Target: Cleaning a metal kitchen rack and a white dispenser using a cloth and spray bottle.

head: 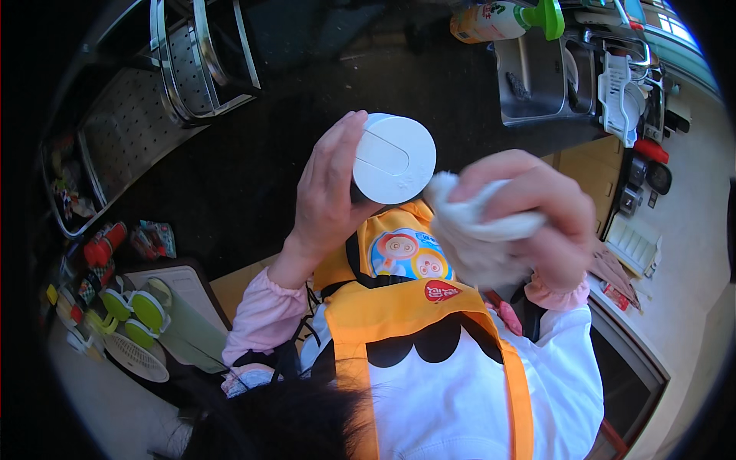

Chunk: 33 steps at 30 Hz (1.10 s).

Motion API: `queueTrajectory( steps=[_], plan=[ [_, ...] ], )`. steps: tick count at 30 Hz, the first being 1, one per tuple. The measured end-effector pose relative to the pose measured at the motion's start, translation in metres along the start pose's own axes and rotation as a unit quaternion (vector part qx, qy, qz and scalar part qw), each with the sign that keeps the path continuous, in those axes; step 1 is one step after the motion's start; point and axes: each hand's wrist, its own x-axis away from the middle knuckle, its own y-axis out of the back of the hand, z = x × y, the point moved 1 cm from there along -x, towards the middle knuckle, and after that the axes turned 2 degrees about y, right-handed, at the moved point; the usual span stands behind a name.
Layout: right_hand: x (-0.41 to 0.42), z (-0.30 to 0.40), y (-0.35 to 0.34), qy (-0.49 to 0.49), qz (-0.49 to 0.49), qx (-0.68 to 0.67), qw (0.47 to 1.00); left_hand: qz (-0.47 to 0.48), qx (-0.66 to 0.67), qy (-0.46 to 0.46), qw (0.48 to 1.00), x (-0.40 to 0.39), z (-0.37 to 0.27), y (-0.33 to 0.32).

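Note:
In the middle of the head view, my left hand (328,178) grips a white cylindrical container (397,167) by its side. Its round white end faces the camera and bears a rounded outline; the rest of its body is mostly hidden. To the right, my right hand (535,207) clutches a bunched white cloth (483,224), somewhat blurred. The cloth's upper left corner lies close to the container's edge; whether they touch I cannot tell. Both hands are over the near side of a dark countertop (259,167), in front of my yellow apron (402,313).
A spray bottle (500,22) with a green head lies by the steel sink (532,109). A white dish rack (618,98) stands beyond it. Metal racks (201,63) and a perforated tray (132,126) occupy the upper left. Green-lidded containers (141,307) sit at lower left.

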Motion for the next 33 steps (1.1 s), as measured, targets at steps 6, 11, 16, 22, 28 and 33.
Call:
queueTrajectory(
  steps=[6, 11, 16, 22, 28, 33],
  plan=[
    [-0.018, -0.043, -0.002, -0.002, -0.149, 0.067, 0.987, -0.037, 0.046, 0.031, 0.998, 0.007, 0.002, -0.003],
    [0.003, -0.071, -0.042, 0.125, -0.104, 0.465, 0.87, -0.003, 0.052, 0.085, 0.995, 0.006, 0.002, -0.004],
    [-0.025, -0.068, -0.071, 0.062, -0.012, 0.626, 0.777, -0.018, 0.063, 0.079, 0.995, 0.012, 0.007, -0.001],
    [-0.06, -0.07, -0.074, 0.088, -0.053, 0.56, 0.822, 0.035, 0.017, 0.098, 0.994, 0.002, 0.007, 0.0],
    [-0.07, -0.068, -0.061, 0.07, -0.072, 0.518, 0.85, 0.006, 0.035, 0.086, 0.996, 0.001, 0.003, -0.002],
    [-0.092, -0.085, -0.036, 0.051, -0.117, 0.468, 0.874, -0.001, 0.091, 0.105, 0.99, 0.015, 0.005, -0.005]
  ],
)
